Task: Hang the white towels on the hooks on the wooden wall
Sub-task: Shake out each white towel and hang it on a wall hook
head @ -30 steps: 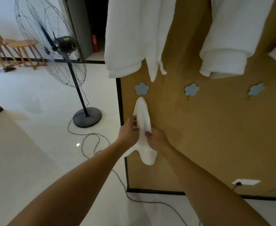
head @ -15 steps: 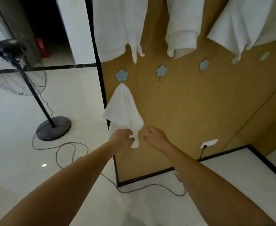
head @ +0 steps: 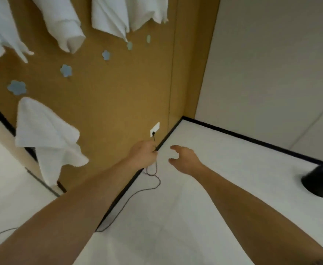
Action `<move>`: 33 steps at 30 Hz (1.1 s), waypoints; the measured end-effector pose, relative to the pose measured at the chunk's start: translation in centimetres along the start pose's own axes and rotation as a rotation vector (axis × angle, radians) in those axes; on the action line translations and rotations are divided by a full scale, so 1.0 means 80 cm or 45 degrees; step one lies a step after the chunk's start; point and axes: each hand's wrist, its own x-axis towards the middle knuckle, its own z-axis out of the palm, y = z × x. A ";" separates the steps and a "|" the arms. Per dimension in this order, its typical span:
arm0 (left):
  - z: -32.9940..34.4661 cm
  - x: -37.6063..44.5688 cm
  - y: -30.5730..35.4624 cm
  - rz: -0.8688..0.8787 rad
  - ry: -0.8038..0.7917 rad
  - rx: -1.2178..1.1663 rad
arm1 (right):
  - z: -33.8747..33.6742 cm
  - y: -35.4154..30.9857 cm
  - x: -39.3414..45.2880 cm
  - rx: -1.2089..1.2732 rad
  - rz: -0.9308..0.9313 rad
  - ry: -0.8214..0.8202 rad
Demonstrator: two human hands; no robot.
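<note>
A small white towel (head: 42, 134) hangs on the wooden wall (head: 118, 96) at the left, just below a blue flower-shaped hook (head: 17, 87). More flower hooks (head: 66, 70) run up to the right in a row, bare. Larger white towels (head: 65, 22) hang above them along the top edge. My left hand (head: 143, 154) is out in front of the wall's foot with fingers loosely curled, holding nothing. Beside it, my right hand (head: 183, 159) hovers over the floor with fingers spread and empty. Both hands are well right of the hung towel.
A white wall socket (head: 154, 129) sits low on the wood with a dark cord (head: 137, 192) trailing over the pale floor. A black skirting line (head: 243, 137) marks the corner. A black round container (head: 321, 181) stands on the floor at the right.
Both hands have let go of the small towel, which now hangs by itself. My view has swung right, so the fan is out of sight and the room corner shows.
</note>
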 end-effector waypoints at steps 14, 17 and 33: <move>0.402 -0.052 0.508 0.674 -0.493 0.259 | -0.224 0.456 -0.386 0.119 0.815 0.443; 0.488 -0.090 0.598 0.741 -0.617 0.285 | -0.253 0.535 -0.482 0.198 0.982 0.498; 0.869 -0.179 0.985 1.442 -1.169 0.536 | -0.352 0.847 -0.783 0.625 1.695 0.911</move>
